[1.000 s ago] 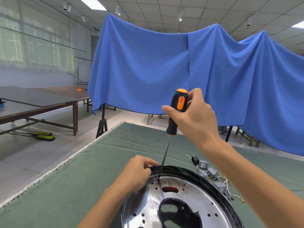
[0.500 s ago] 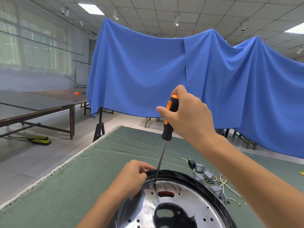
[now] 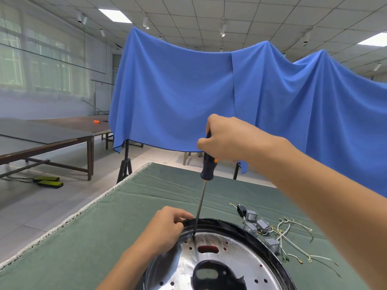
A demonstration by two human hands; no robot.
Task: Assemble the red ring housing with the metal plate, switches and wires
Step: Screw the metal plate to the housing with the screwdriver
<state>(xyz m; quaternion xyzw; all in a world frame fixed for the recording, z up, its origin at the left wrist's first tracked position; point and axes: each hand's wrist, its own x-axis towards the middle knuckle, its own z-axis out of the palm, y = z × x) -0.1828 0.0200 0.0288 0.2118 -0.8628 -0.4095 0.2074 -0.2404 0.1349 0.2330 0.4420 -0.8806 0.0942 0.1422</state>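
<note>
1. Right now the right hand (image 3: 227,139) is wrapped round the handle of a screwdriver (image 3: 206,170), fingers curled tight on its top end
2. Its shaft stands nearly upright, leaning a little to the right at the top, and its tip meets the far edge of the metal plate (image 3: 222,256), just inside the rim
3. Meanwhile the left hand (image 3: 165,229) rests on the far left rim of the housing (image 3: 236,225), fingers curled over the edge and gripping it, just beside the shaft
4. That housing looks black along its visible rim; it lies on the green cloth (image 3: 104,237) at the bottom middle of the view, with the shiny perforated plate seated inside it
5. Red shows through an oval slot (image 3: 208,249) in the plate, close to the tip
6. Several small grey switches (image 3: 257,225) lie on the cloth just right of the rim, apart from both hands
7. White wires (image 3: 293,243) with small metal ends trail across the cloth beside the switches
8. Behind the table hangs a blue sheet (image 3: 188,97)
</note>
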